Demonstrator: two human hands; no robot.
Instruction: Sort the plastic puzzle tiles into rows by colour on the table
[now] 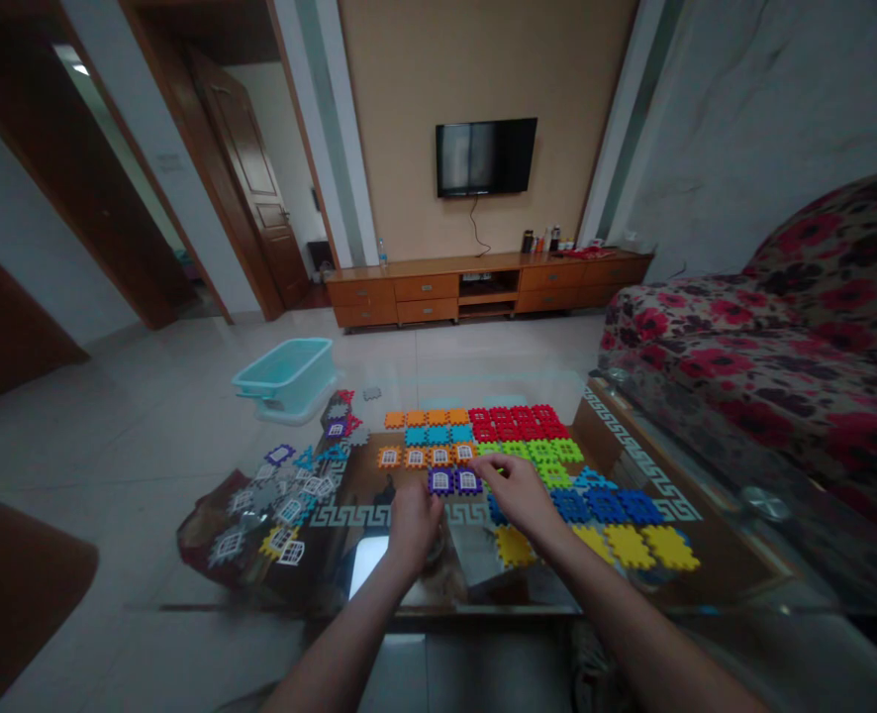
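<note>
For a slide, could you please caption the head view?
Left hand and right hand above coloured interlocking tiles on a glass table.

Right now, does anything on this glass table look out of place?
Two things stand out. A grey interlocking tile lies alone beyond the far end of the tidy rows of coloured tiles, and a heap of window-patterned tiles sits jumbled and overlapping at the left, unlike the rows.
</note>
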